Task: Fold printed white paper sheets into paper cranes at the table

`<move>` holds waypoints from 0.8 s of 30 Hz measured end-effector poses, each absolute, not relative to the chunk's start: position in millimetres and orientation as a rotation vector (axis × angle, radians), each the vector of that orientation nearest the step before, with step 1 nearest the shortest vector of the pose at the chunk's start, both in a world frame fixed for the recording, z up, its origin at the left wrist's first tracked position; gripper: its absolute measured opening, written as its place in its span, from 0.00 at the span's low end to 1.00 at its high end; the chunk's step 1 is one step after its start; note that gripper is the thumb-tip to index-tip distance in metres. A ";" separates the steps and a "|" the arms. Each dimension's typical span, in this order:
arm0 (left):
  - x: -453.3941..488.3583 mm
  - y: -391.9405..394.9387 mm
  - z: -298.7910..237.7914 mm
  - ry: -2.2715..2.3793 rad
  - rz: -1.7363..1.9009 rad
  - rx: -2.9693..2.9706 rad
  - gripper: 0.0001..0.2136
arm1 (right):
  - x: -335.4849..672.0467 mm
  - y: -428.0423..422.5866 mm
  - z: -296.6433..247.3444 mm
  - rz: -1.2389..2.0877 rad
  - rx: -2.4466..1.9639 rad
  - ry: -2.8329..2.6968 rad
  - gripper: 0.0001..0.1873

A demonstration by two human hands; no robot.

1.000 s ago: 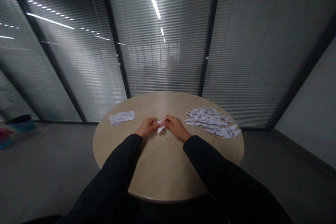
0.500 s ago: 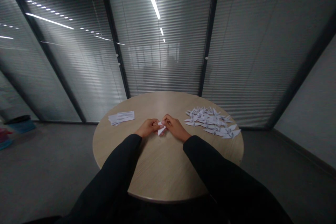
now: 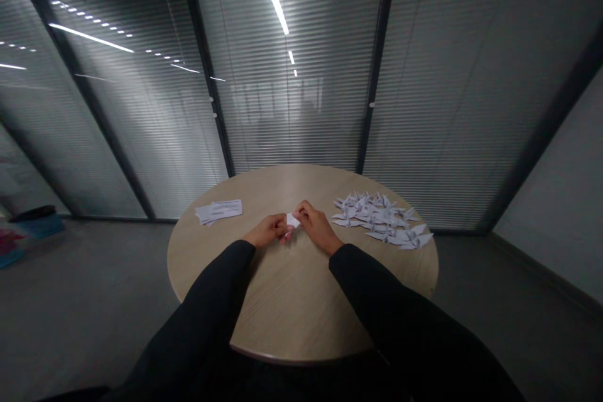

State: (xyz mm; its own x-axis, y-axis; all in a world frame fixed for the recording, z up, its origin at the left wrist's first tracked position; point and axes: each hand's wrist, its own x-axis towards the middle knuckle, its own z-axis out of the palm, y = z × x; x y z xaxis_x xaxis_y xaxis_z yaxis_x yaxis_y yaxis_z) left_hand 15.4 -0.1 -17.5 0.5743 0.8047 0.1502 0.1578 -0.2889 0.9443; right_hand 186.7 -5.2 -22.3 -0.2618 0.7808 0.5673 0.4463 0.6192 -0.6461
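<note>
Over the middle of a round wooden table (image 3: 292, 301), my left hand (image 3: 269, 230) and my right hand (image 3: 317, 227) meet, both pinching a small white folded paper piece (image 3: 293, 221) between their fingertips. The paper is held just above the tabletop. Both arms wear dark sleeves. Most of the paper is hidden by my fingers.
A pile of several white folded paper cranes (image 3: 381, 218) lies on the table to the right. A small stack of white paper sheets (image 3: 219, 210) lies at the far left of the table. Glass walls with blinds stand behind. Coloured bins (image 3: 28, 226) sit on the floor at left.
The paper piece has been turned and lifted slightly between my fingers; it no longer points down toward the table. My hands stay in about the same place.
</note>
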 end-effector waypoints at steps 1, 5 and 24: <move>15.6 0.4 -17.6 0.796 0.798 1.798 0.19 | 186.5 -5.8 -21.6 0.438 -0.978 -1.897 0.07; 16.8 0.6 -18.7 0.814 0.816 1.847 0.19 | 185.9 -8.9 -18.5 0.357 -1.008 -1.886 0.07; 11.2 3.9 -22.5 0.847 0.850 1.890 0.20 | 185.6 -7.6 -19.6 0.566 -0.991 -1.809 0.07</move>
